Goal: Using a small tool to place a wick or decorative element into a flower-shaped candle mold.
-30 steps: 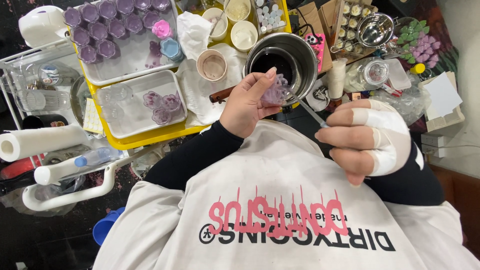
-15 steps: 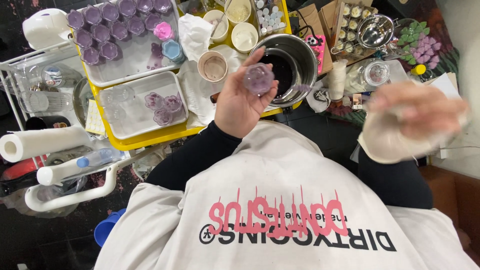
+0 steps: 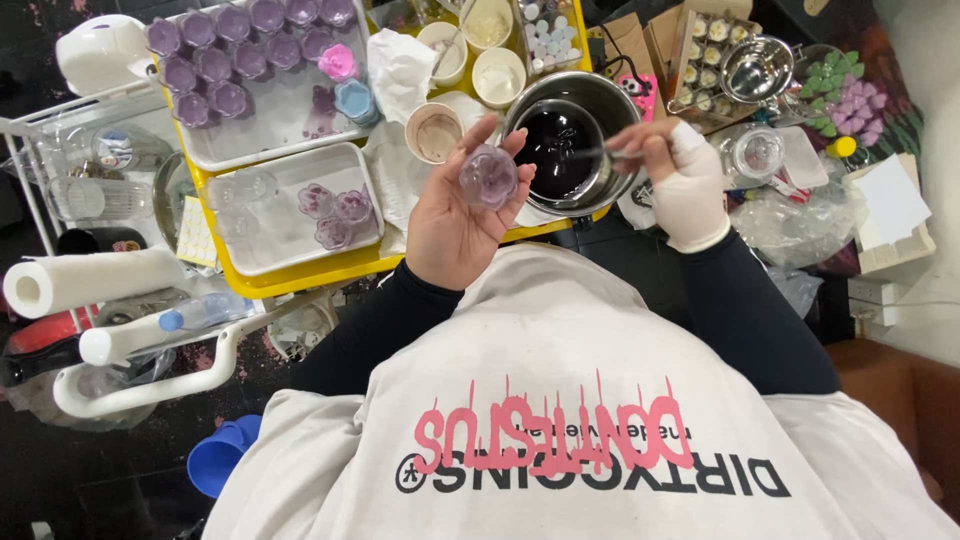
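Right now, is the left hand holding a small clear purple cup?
Yes, the left hand holds a small clear purple cup in its fingers.

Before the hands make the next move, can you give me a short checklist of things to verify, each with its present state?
1. Small clear purple-tinted mould rests in the left hand, opening facing up: ok.
2. Right hand, in a white glove, grips a thin metal tool: ok.
3. Tool tip reaches over the dark liquid in the round steel pot: ok.
4. Liquid on the tool tip: cannot tell.
5. Pot sits flat on the yellow tray: ok.
6. Mould empty or already filled: cannot tell.
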